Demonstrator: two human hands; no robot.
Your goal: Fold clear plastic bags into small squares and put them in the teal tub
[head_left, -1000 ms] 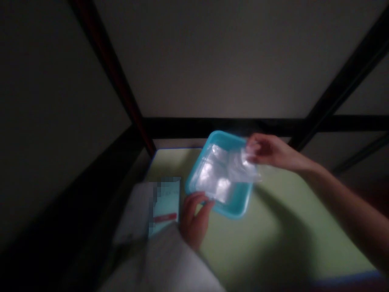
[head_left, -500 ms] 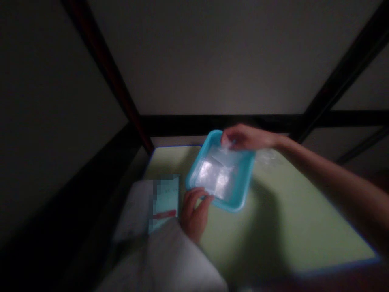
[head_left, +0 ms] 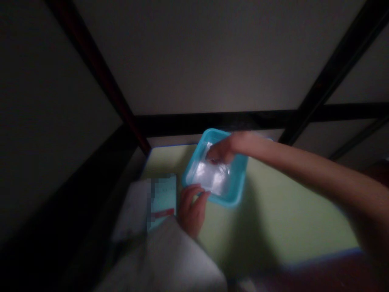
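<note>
A turquoise plastic tray (head_left: 238, 190) is tilted above the pale green mat, with shiny clear plastic bags (head_left: 209, 172) lying inside it. My left hand (head_left: 192, 209) grips its near-left rim, thumb and fingers closed over the edge. Reaching in from the right, my right hand (head_left: 221, 150) is inside the tray over the far part of the plastic. Its fingers are curled down and pressed together at a clear bag; the fingertips are partly hidden and blurred.
A pale green mat or tabletop (head_left: 273, 207) with a blue edge spreads beneath the tray. At left lies a light blue booklet or packet (head_left: 165, 194) with a red band, beside a whitish sheet (head_left: 132, 207). A wall (head_left: 206, 61) with dark beams stands behind.
My right hand has moved from the tray's far rim down and left into it, lowering a translucent piece of plastic. My left hand keeps its hold on the rim.
</note>
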